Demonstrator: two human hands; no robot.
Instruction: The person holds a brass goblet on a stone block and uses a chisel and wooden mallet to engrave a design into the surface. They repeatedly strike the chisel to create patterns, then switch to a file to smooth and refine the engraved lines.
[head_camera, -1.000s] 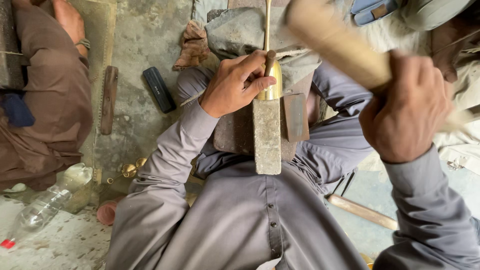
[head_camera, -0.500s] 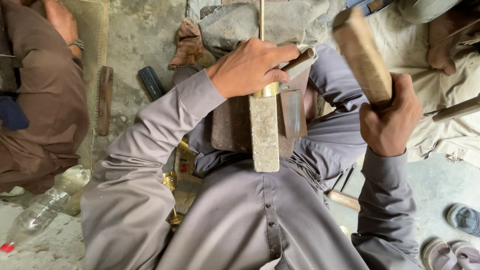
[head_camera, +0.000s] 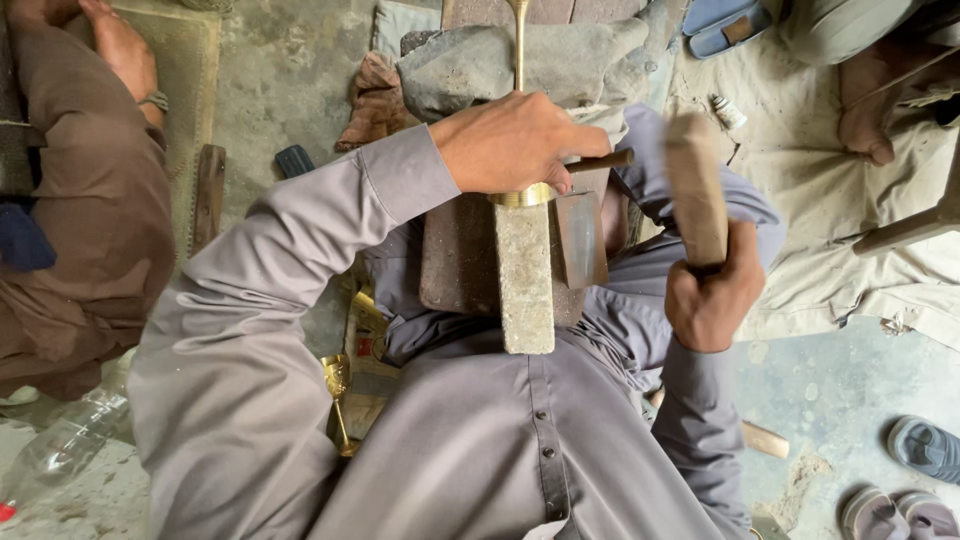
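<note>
At the far left sits another person in brown clothing (head_camera: 90, 210), a hand resting on a greenish mat (head_camera: 190, 60), well apart from the work; a clear plastic bottle (head_camera: 60, 440) lies on the ground below them, and a small golden brass goblet (head_camera: 337, 385) stands just beside the worker's grey sleeve. Moving inward, the left hand (head_camera: 515, 140) is clenched around the top of a slim brass rod (head_camera: 519, 40), just above the brass collar (head_camera: 522, 196) where the rod meets a long rectangular grey stone block (head_camera: 525, 280). That block stands between the worker's legs, in front of a dark rusty metal plate (head_camera: 455, 260), with a flat steel wedge (head_camera: 580, 240) touching its right side; a thin dark tool tip (head_camera: 605, 160) pokes out of the fist to the right. So the brass piece lies directly under and inside the left fist, its shaft running up past the knuckles toward a grey cloth-covered lump (head_camera: 520, 70). To the right, the right hand (head_camera: 712, 295) grips the handle of a worn wooden mallet (head_camera: 695, 185), held upright and near the block but apart from it. The risk, as I judge it, is a blow landing on the left knuckles, since the fist sits so close to the collar; a glancing strike could also bend the slim rod or knock the block askew. Farther right lie pale cloth (head_camera: 840, 260) and grey sandals (head_camera: 925, 450).
</note>
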